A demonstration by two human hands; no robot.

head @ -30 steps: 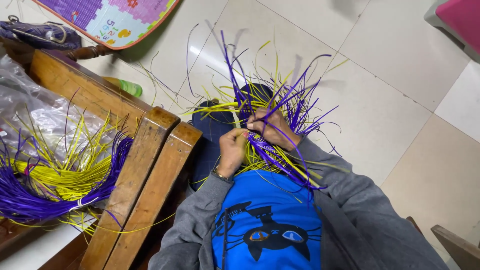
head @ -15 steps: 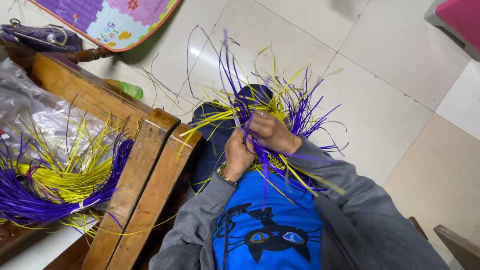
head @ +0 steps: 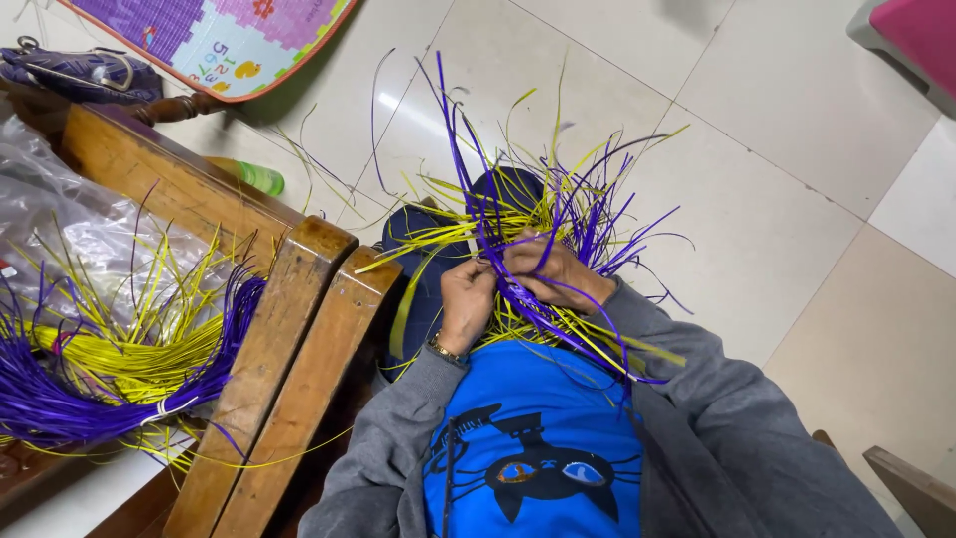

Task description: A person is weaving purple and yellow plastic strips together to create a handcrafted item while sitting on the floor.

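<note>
Hands meet over the lap, just above the blue shirt (head: 543, 448) with a black cat print, grey jacket sleeves (head: 697, 399) on both arms. Left hand (head: 466, 304): fingers curled closed, pinching a few purple and yellow strips at the near edge of the woven piece (head: 528, 214); a watch or bracelet sits at the wrist. Right hand (head: 553, 271): fingers bent and pressed together on the strips, knuckles up, touching the left hand's fingertips at the centre of the work. Exact number of strips in each pinch: cannot tell.

Woven piece rests on the knees, against dark trousers (head: 428, 289). Loose purple and yellow strip ends fan out from it in all directions, upward over the floor and back across the right forearm.

Left of the lap: two wooden armrests (head: 289, 369) side by side, touching along their length. Beyond them, on the seat at the left edge, a tied bundle of purple and yellow strips (head: 90, 369) lies partly on a clear plastic bag (head: 70, 219).

Farther off, on the pale tiled floor (head: 777, 189): a green bottle (head: 249, 177) lying just past the armrest, a patterned foam mat (head: 219, 40) at the top left, a purple bag (head: 75, 72) beside it.
</note>
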